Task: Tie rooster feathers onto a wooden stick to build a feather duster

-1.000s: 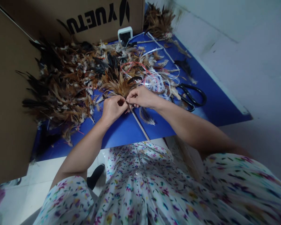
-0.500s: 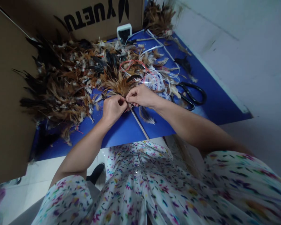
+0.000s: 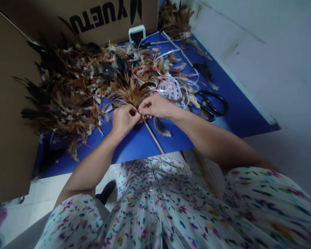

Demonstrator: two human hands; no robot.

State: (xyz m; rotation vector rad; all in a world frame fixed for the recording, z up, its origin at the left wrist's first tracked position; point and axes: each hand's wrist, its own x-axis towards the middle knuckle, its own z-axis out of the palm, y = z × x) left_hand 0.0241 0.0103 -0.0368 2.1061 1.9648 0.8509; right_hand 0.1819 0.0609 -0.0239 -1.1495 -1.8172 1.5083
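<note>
My left hand (image 3: pixel 124 120) and my right hand (image 3: pixel 155 106) meet at the base of a brown feather bunch (image 3: pixel 131 90), thumbs and fingers pinched close together. What lies between the fingertips is too small and hidden to make out. A thin stick (image 3: pixel 154 137) runs from under the hands down to the table's front edge; its upper end joins the feathers beneath my fingers. One loose grey-brown feather (image 3: pixel 161 128) lies just right of the stick. Beyond my right hand is a tangle of clear plastic strip (image 3: pixel 171 88) with red string (image 3: pixel 147 68) beside it.
Loose brown and black feathers (image 3: pixel 67 107) cover the left and back of the blue tabletop (image 3: pixel 248 121). Black-handled scissors (image 3: pixel 217 102) lie at the right. A small white-framed object (image 3: pixel 137 34) stands before a cardboard box (image 3: pixel 98 31). A wall (image 3: pixel 280 69) borders the right side.
Both hands stay pinched at the feather base, with hardly any finger movement. The whole view has shifted very slightly.
</note>
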